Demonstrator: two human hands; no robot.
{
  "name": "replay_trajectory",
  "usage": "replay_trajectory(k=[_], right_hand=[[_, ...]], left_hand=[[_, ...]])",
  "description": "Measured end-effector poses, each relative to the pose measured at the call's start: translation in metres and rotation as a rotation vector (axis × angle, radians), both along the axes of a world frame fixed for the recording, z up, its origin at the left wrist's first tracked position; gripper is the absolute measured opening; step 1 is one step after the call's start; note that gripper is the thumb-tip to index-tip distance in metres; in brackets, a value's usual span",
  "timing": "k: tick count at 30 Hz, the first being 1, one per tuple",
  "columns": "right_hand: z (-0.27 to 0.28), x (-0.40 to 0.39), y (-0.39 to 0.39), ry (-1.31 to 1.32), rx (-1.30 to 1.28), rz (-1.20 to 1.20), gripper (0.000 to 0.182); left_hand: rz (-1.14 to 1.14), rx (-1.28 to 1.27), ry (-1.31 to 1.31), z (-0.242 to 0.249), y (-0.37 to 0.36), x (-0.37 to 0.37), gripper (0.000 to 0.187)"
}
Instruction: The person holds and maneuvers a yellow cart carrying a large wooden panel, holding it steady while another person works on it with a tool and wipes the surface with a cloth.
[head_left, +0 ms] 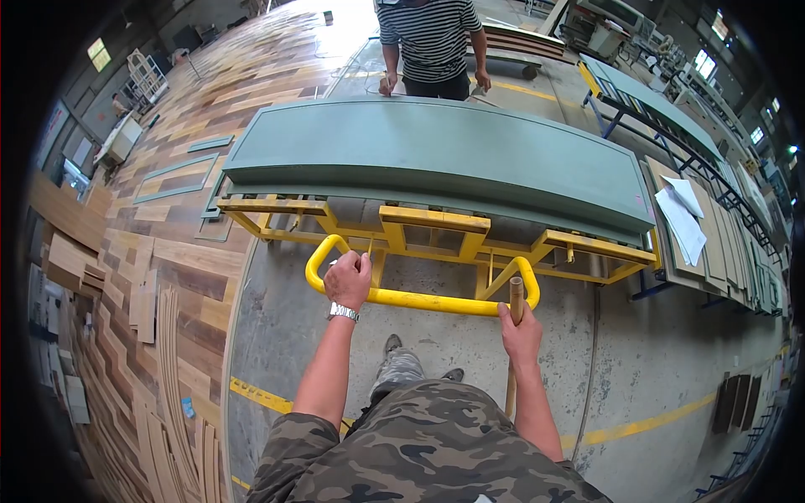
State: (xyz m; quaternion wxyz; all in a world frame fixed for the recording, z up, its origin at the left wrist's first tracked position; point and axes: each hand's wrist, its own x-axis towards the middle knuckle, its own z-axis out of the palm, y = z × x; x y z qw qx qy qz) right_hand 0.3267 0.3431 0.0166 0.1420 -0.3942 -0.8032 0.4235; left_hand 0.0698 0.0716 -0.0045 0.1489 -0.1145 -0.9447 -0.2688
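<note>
Place: workshop | concrete floor (637, 352), yellow floor line (646, 425), stacked boards (723, 243) | top right, blurred: probably machinery (608, 38)

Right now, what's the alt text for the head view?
At a yellow handlebar, a closed left hand is over the left end and the right hand grips a wooden stick near the right end. Beyond, a long green panel lies on a yellow frame, with a person standing behind it.

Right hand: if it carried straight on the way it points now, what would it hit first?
Most likely the right end of the yellow push handle. The right hand, holding a wooden pole, looks very close to it, perhaps touching; depth is hard to judge.
</note>
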Motion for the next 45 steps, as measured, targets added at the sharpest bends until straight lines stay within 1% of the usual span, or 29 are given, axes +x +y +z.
replay_trajectory(k=[6,9,11,12,14,16,17,18,20,28,33,35,36,38,39,40,41,45], right_hand=[[-0.005,-0.005,-0.009,0.005,0.088,-0.079,0.044],[-0.009,-0.007,-0.012,-0.014,0.082,-0.12,0.044],[-0.01,-0.01,-0.014,-0.022,-0.029,-0.177,0.044],[-0.014,-0.012,-0.016,-0.026,-0.021,-0.175,0.044],[-0.028,-0.015,-0.016,0.061,0.161,-0.276,0.031],[-0.031,-0.016,-0.014,0.089,0.157,-0.296,0.031],[-0.033,-0.016,-0.012,0.059,0.173,-0.315,0.033],[-0.028,-0.021,-0.015,0.029,0.189,-0.335,0.034],[-0.016,-0.028,-0.021,0.017,0.179,-0.375,0.036],[-0.024,-0.04,-0.018,-0.089,0.291,-0.559,0.034],[-0.038,-0.044,-0.017,-0.08,0.354,-0.64,0.034],[-0.039,-0.047,-0.018,-0.102,0.363,-0.657,0.034],[-0.034,-0.047,-0.019,-0.09,0.352,-0.653,0.035],[-0.027,-0.05,-0.025,-0.078,0.339,-0.648,0.036],[-0.027,-0.049,-0.023,-0.104,0.343,-0.642,0.036],[-0.028,-0.049,-0.022,-0.13,0.348,-0.636,0.038],[-0.029,-0.048,-0.021,-0.126,0.352,-0.632,0.038],[-0.033,-0.047,-0.019,-0.103,0.349,-0.636,0.037]], left_hand=[[-0.065,-0.013,-0.027,0.003,-0.002,0.002,0.036],[-0.117,-0.029,-0.059,0.004,-0.003,0.001,0.035],[-0.158,-0.014,-0.091,0.004,-0.006,0.0,0.034],[-0.198,-0.005,-0.121,0.006,-0.007,0.001,0.034],[-0.231,0.009,-0.145,0.01,-0.012,0.002,0.036],[-0.394,-0.045,-0.247,0.02,-0.019,0.002,0.037],[-0.454,-0.066,-0.264,0.022,-0.022,0.001,0.042],[-0.454,-0.061,-0.266,0.022,-0.025,-0.001,0.042],[-0.627,-0.116,-0.272,0.02,-0.029,-0.004,0.045],[-0.667,-0.145,-0.241,0.02,-0.028,-0.003,0.049],[-0.72,-0.138,-0.236,0.021,-0.032,-0.004,0.052],[-0.771,-0.107,-0.218,0.02,-0.034,-0.004,0.058],[-0.769,-0.107,-0.222,0.022,-0.035,-0.005,0.058],[-0.828,-0.212,-0.281,0.026,-0.036,-0.007,0.067],[-0.826,-0.211,-0.276,0.025,-0.037,-0.008,0.067],[-0.844,-0.221,-0.285,0.023,-0.037,-0.009,0.071],[-0.861,-0.23,-0.296,0.022,-0.036,-0.009,0.075],[-0.881,-0.286,-0.371,0.03,-0.032,-0.014,0.081]])
